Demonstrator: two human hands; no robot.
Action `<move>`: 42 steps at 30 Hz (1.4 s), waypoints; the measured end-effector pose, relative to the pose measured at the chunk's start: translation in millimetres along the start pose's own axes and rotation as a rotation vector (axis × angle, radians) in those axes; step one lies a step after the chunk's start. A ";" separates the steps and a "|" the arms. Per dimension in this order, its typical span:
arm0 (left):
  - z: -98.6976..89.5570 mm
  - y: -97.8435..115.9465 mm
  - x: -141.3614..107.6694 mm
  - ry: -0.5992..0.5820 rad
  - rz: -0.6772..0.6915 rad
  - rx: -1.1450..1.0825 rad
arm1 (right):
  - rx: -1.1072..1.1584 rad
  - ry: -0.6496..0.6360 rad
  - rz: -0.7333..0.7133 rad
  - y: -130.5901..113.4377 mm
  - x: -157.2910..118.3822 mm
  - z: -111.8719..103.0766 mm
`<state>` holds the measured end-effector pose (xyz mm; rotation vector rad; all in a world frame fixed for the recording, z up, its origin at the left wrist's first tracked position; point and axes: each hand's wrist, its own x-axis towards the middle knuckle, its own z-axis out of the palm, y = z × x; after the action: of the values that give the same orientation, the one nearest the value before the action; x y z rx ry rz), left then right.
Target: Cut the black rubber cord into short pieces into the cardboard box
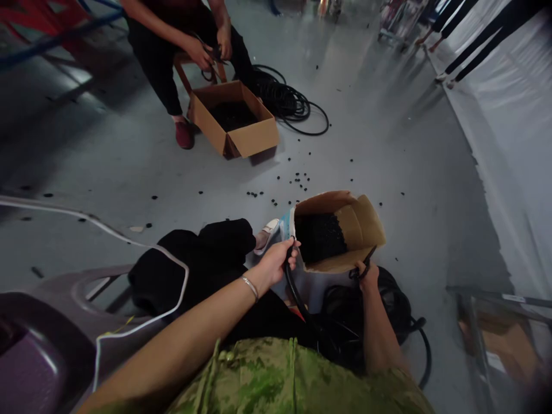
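Observation:
My left hand (pixel 279 262) is closed round the end of a black hose (pixel 295 290) at the left rim of an open cardboard box (pixel 361 224). Small black pieces (pixel 321 236) lie inside that box. My right hand (pixel 365 275) grips black scissors (pixel 366 261), whose blades point up at the box's lower right edge. The hose runs down from my left hand toward a dark coil (pixel 388 305) beside and below my right forearm. The scissors and the hose are apart.
Across from me a seated person's hands (pixel 213 52) work over another cardboard box (pixel 254 137), beside coiled black hose (pixel 284 100). Black bits (pixel 297 180) are scattered on the floor. A white cable (pixel 107 227) crosses at left, near a grey chair (pixel 60 299).

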<state>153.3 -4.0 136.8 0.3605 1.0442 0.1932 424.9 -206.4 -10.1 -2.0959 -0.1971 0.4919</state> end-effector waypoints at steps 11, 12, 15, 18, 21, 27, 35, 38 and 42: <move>19.3 -40.8 26.0 0.088 0.087 0.153 | 0.008 -0.325 -0.064 -5.9 -7.9 -18.9; 20.1 -42.5 27.4 0.082 0.096 0.176 | -0.003 -0.346 -0.102 -11.8 -5.7 -12.0; 20.3 -46.3 28.2 0.012 0.168 0.218 | -0.111 -0.404 -0.230 -33.5 2.4 20.2; 16.6 -46.5 25.3 -0.005 0.227 0.187 | -0.231 -0.428 -0.287 -50.0 7.6 58.8; 10.7 -45.0 22.6 -0.008 0.268 0.119 | -0.319 -0.360 -0.338 -53.4 6.9 84.5; 4.2 -38.0 20.8 0.101 0.306 0.121 | -0.312 -0.088 -0.340 -47.8 -17.0 69.3; 1.4 -24.7 15.9 0.170 0.412 0.419 | 0.035 -0.830 -0.163 -62.5 -113.5 61.2; -1.9 -23.0 15.0 0.136 0.442 0.537 | 0.144 -0.845 -0.069 -66.2 -136.5 74.4; -5.6 -20.0 17.4 0.102 0.387 0.622 | 0.168 -0.821 -0.088 -72.6 -141.9 82.2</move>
<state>156.8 -15.8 112.7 1.1286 1.1141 0.2315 265.6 -149.7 49.5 -1.6107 -0.6871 1.2481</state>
